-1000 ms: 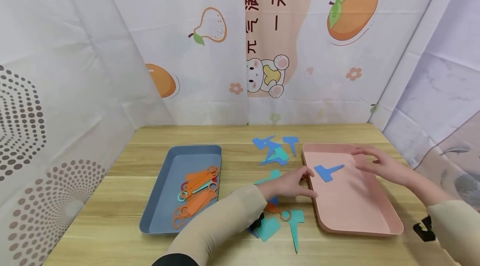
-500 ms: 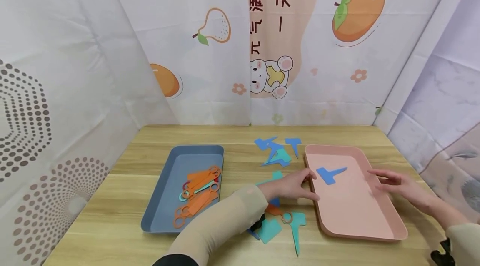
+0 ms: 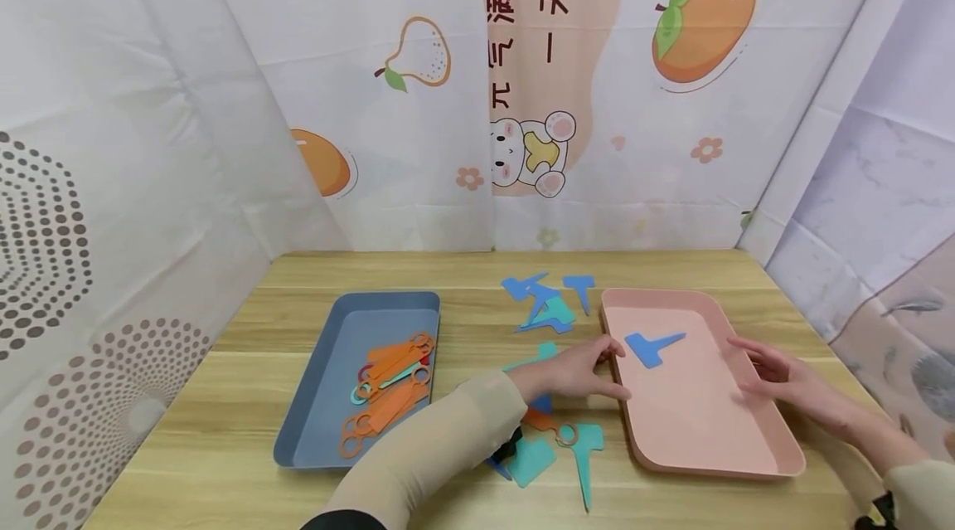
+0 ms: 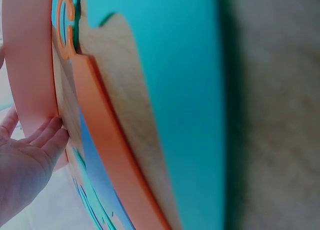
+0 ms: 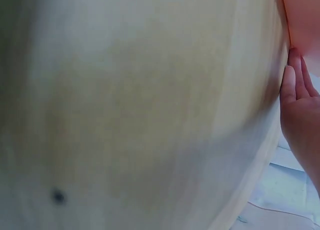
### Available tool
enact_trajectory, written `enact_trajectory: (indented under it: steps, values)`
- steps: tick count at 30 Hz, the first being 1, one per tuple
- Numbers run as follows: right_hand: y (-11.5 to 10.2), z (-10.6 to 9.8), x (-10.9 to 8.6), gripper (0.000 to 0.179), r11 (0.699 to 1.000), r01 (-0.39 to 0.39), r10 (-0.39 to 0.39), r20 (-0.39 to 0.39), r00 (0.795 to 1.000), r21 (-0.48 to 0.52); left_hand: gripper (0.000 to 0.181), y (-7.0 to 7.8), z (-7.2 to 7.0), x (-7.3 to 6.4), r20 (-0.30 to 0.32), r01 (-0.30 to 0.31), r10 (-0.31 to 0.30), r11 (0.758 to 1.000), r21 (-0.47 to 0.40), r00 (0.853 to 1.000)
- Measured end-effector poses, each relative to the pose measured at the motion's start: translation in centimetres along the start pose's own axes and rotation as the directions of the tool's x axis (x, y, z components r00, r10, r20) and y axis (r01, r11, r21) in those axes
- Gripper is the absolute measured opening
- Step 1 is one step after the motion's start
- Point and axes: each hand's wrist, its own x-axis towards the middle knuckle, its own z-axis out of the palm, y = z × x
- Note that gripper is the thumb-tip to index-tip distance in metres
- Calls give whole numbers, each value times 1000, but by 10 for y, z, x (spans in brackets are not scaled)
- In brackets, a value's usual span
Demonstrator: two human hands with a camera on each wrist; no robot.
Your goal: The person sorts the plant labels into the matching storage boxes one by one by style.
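Observation:
My left hand (image 3: 573, 371) holds the left wall of a pink tray (image 3: 709, 414), its thumb and forefinger reaching over the rim. In the left wrist view, its other fingertips touch the tray's outer side near the table. Opposite, my right hand (image 3: 794, 389) grips the right wall; the right wrist view shows fingers (image 5: 296, 80) low against the outside. One blue T-shaped plant label (image 3: 647, 350) lies inside the tray. Under and beside my left forearm are teal plant labels (image 3: 534, 462), an orange ring-ended tag (image 4: 107, 125) and blue ones, partly hidden.
A blue-grey tray (image 3: 317, 397) on the left contains several orange ring-ended tags (image 3: 395, 410), plus teal and red pieces. Behind my left hand lie several blue labels (image 3: 579, 288) and a teal one. Printed curtains (image 3: 418, 140) close off the table's back and sides.
My right hand has moved from the pink tray's far right corner toward me, down to the middle of its right wall. My left hand stays at the left wall.

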Motion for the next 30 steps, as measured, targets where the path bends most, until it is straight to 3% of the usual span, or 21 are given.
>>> enact_trajectory:
  steps: [11,16,19,24,27,30]
  values:
    - [2,5,2,55,999,36,-37,-31,999,-36,52,6,-5,0,36,40,-41,999,20,999]
    - [2,6,1,54,999,45,-46,-18,999,-17,52,4,-20,3,40,-18,18,1000,-2,999]
    - [1,7,1,54,999,46,-46,-17,999,-15,51,1,-39,5,-1,-37,37,999,12,999]
    - [0,7,2,54,998,42,-43,-32,999,-44,46,-9,-76,8,-111,7,1,997,75,994]
    - [0,6,2,54,997,40,-43,-40,998,-65,41,-19,-95,11,-201,71,-36,983,167,979]
    - [0,6,2,54,997,39,-43,-46,998,-68,41,-30,-107,15,-280,147,-71,954,262,957]
